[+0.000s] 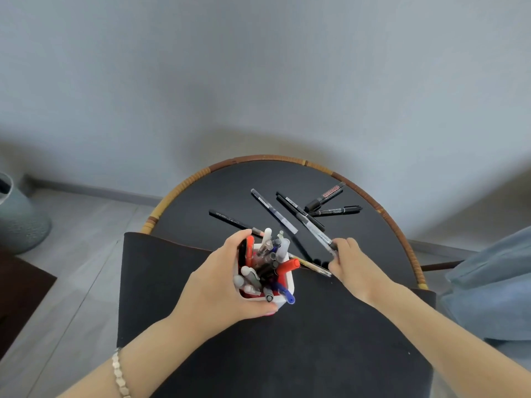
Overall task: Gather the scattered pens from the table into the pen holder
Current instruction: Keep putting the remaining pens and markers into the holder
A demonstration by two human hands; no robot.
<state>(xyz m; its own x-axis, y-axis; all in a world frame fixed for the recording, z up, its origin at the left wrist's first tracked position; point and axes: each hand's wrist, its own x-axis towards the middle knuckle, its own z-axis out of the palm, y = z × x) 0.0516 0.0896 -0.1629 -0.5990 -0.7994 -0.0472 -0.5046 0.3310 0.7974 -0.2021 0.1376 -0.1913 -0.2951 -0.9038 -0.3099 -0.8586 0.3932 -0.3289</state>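
Observation:
A white pen holder [283, 291], crammed with several pens and markers, sits near the middle of the black round table [230, 193]. My left hand [218, 282] wraps around its left side. My right hand [352, 261] pinches the near end of a clear-barrelled pen [313, 229] that lies slanting on the table. More pens lie loose beyond: a grey one [274, 211], a black one [230, 219] to the left, a black whiteboard marker [326, 196] and a thin black pen [337, 211] at the back right. A yellowish pen [311, 266] lies between holder and right hand.
A black mat [287, 354] covers the near part of the table and overhangs it. The table has a wicker rim [370, 196]. A grey-green vase [20, 216] stands on the floor at the left. Blue fabric [494, 282] is at the right edge.

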